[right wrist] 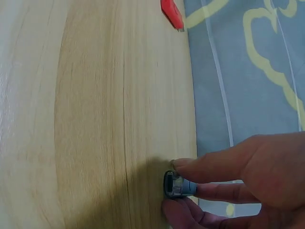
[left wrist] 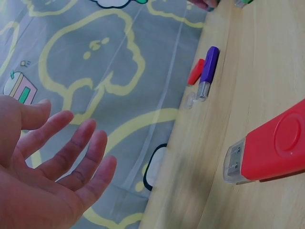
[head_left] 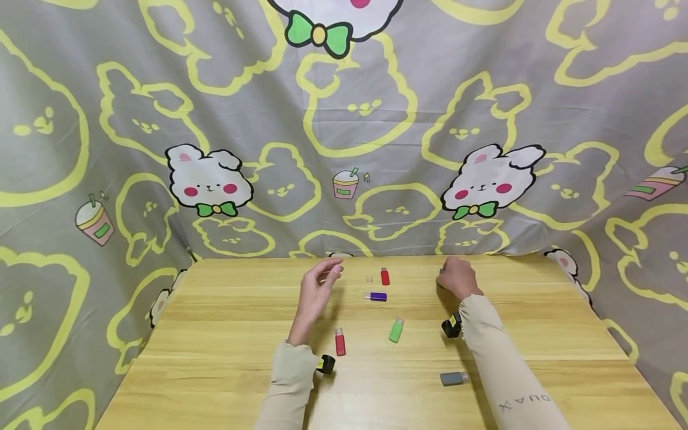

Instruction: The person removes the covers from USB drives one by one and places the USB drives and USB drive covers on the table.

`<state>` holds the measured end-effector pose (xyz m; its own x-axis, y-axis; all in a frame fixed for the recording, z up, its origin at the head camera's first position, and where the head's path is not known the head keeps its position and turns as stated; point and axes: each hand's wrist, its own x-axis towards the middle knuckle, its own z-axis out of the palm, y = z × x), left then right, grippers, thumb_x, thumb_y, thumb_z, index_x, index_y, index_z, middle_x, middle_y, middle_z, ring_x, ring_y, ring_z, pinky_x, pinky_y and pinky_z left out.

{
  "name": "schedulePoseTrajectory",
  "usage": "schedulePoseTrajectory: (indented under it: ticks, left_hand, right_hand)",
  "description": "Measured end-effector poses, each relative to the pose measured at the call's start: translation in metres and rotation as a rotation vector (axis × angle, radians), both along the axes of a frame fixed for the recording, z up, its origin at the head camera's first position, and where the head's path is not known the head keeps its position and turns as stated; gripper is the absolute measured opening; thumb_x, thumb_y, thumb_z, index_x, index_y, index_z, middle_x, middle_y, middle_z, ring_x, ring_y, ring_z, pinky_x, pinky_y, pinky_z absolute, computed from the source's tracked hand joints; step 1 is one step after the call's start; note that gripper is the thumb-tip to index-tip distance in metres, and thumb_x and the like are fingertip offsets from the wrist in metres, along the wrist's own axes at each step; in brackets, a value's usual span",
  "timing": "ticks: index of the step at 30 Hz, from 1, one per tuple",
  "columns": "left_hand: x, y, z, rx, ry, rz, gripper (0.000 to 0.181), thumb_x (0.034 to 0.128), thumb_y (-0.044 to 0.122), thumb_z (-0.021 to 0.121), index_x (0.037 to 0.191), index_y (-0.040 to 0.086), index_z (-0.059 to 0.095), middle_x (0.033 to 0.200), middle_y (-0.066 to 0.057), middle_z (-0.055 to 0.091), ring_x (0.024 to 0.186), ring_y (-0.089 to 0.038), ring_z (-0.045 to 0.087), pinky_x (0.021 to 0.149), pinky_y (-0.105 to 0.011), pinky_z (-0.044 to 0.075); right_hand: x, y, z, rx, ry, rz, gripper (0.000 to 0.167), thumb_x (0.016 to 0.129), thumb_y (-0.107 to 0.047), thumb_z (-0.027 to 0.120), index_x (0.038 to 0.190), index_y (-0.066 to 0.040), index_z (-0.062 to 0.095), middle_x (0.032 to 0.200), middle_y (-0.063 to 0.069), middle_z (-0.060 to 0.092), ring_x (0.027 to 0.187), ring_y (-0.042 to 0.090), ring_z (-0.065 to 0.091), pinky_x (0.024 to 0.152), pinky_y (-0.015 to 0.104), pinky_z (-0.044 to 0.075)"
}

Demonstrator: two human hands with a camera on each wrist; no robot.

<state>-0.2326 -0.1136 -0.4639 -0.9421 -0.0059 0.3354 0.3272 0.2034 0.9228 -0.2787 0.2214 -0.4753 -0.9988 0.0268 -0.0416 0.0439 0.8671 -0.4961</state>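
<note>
in the head view, my right grip [head_left: 459, 279] is right of the middle of the frame, near the far edge of the wooden surface [head_left: 215, 334]. its thumb and fingers pinch a small grey stick [right wrist: 180, 185]. the right wrist view shows that stick at the lower right of the frame, with a dark rim and a see-through part. i cannot tell if it touches the surface. my left grip [head_left: 316, 295] is just left of the middle, with its thumb and fingers apart and a little bent.

more usb sticks lie on the surface. the upper red stick [head_left: 385, 277] is a bit below the middle of the frame, with a clear cap [head_left: 369, 279] just left of it. a purple stick [head_left: 378, 297] lies under them, its see-through end to the left. a green stick [head_left: 396, 331] lies tilted lower down. the lower red stick [head_left: 340, 343] is near my left wrist. a second grey stick [head_left: 452, 379] is at the lower right, left of my right sleeve [head_left: 500, 358]. a grey cloth [head_left: 269, 119] with yellow shapes and white bunnies hangs behind it all.
</note>
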Motion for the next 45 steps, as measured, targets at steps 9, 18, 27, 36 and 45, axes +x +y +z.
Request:
schedulePoseTrajectory:
  ticks: [9, 18, 27, 36, 45]
  left_hand:
    - [-0.004, 0.003, -0.006, 0.014, -0.027, -0.021, 0.025, 0.1037, 0.010, 0.062, 0.123, -0.003, 0.070, 0.113, -0.023, 0.071, 0.101, -0.045, 0.067, 0.089, -0.046, 0.059]
    - [0.006, 0.006, 0.008, 0.009, -0.017, -0.039, 0.023, 0.1041, 0.001, 0.057, 0.121, -0.010, 0.068, 0.109, -0.033, 0.069, 0.100, -0.052, 0.065, 0.090, -0.058, 0.055]
    - [0.020, 0.006, 0.026, -0.011, -0.007, -0.053, 0.023, 0.1038, 0.001, 0.058, 0.117, -0.015, 0.066, 0.107, -0.033, 0.069, 0.098, -0.053, 0.066, 0.086, -0.047, 0.059]
    - [0.019, 0.007, 0.024, 0.001, 0.003, -0.060, 0.020, 0.1030, 0.000, 0.058, 0.116, -0.013, 0.068, 0.108, -0.033, 0.069, 0.098, -0.052, 0.066, 0.087, -0.050, 0.058]
    - [0.022, 0.010, 0.029, -0.023, -0.005, -0.088, 0.021, 0.1037, 0.002, 0.059, 0.117, -0.010, 0.069, 0.107, -0.028, 0.071, 0.099, -0.043, 0.069, 0.090, -0.054, 0.056]
  right_hand:
    - [0.006, 0.003, 0.003, -0.094, -0.018, -0.001, 0.031, 0.077, -0.006, 0.069, 0.103, 0.007, 0.057, 0.085, 0.017, 0.064, 0.078, 0.035, 0.057, 0.070, 0.047, 0.051]
    - [0.021, -0.001, 0.010, -0.301, 0.113, 0.023, 0.034, 0.089, -0.011, 0.074, 0.117, 0.003, 0.063, 0.090, 0.019, 0.069, 0.079, 0.030, 0.064, 0.066, 0.032, 0.049]
    - [0.036, -0.011, 0.021, -0.531, 0.205, -0.005, 0.020, 0.098, -0.008, 0.071, 0.112, 0.006, 0.073, 0.099, 0.022, 0.074, 0.081, 0.017, 0.074, 0.073, 0.027, 0.061]
    - [0.049, -0.029, 0.026, -0.753, 0.257, -0.053, 0.021, 0.095, -0.002, 0.073, 0.110, 0.012, 0.072, 0.105, 0.028, 0.073, 0.078, 0.004, 0.074, 0.074, 0.019, 0.059]
    - [0.055, -0.050, 0.025, -0.833, 0.277, -0.049, 0.022, 0.091, -0.002, 0.078, 0.108, 0.010, 0.073, 0.106, 0.025, 0.072, 0.082, 0.004, 0.071, 0.076, 0.019, 0.059]
